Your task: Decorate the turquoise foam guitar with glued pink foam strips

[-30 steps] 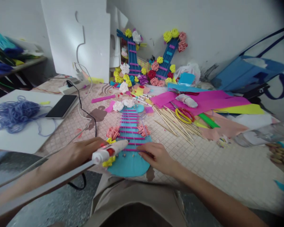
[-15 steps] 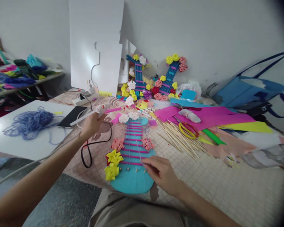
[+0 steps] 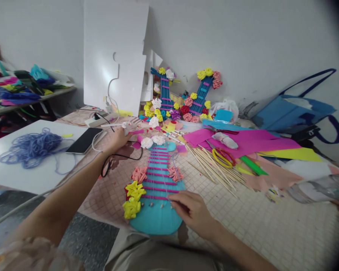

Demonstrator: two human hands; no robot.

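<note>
A turquoise craft guitar [image 3: 155,222] lies in front of me, with magenta strips [image 3: 158,183] across it and purple yarn strands [image 3: 164,174] along its neck. Yellow, coral and white paper flowers [image 3: 134,190] decorate its sides and top. My right hand [image 3: 193,210] is closed in a pinch at the guitar's lower right, holding the end of a thin strand of yarn. Beyond the guitar's upper left, my left hand [image 3: 118,140] is closed around a white hot glue gun [image 3: 125,125], low over the table and partly hidden by the fingers.
Left lie a tangle of purple yarn [image 3: 39,145], a phone [image 3: 84,141] and a power strip [image 3: 96,119]. To the right are bamboo sticks [image 3: 211,162], yellow-and-red scissors [image 3: 223,158] and magenta paper [image 3: 260,139]. Two decorated guitars [image 3: 202,94] stand by the wall. A black cord [image 3: 132,157] loops beside the guitar.
My left hand has moved forward and to the right with the glue gun, lowering it towards the table. The black cord has shifted along. My right hand stays at the guitar's lower right.
</note>
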